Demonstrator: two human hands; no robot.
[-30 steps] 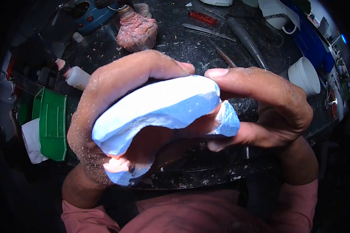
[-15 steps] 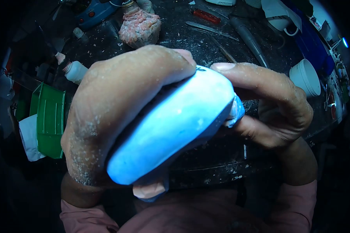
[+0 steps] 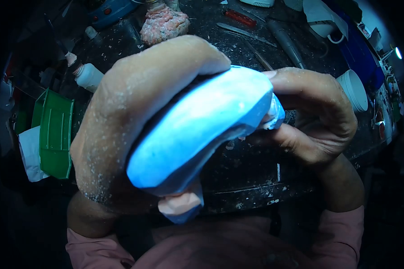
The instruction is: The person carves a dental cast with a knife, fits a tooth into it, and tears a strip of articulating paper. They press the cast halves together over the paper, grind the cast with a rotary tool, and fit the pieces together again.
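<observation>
Head view. A pale blue cast point(image 3: 202, 123), curved like an arch, is held in the air above the dark, speckled counter point(image 3: 251, 175), in front of the person's chest. The left hand point(image 3: 125, 121), dusted with white powder, wraps over the cast's upper edge and closes on it; its palm and the cast's far face are hidden. The right hand point(image 3: 316, 119) grips the cast's right end, fingertips curled under it and partly out of sight. A pinkish lump point(image 3: 182, 204) shows at the cast's lower tip; its material cannot be made out. Beyond the cast, a pink-crusted lump point(image 3: 164, 24) stands on the counter, its top cut off by the frame. Right of the cast, a white cup point(image 3: 352, 89) lies tilted; its contents cannot be seen. Left of the cast, a green tray point(image 3: 54, 134) stands on edge, with a white bottle point(image 3: 86, 76) above it. Slim hand tools point(image 3: 251, 33) lie beyond the cast, details blurred.
</observation>
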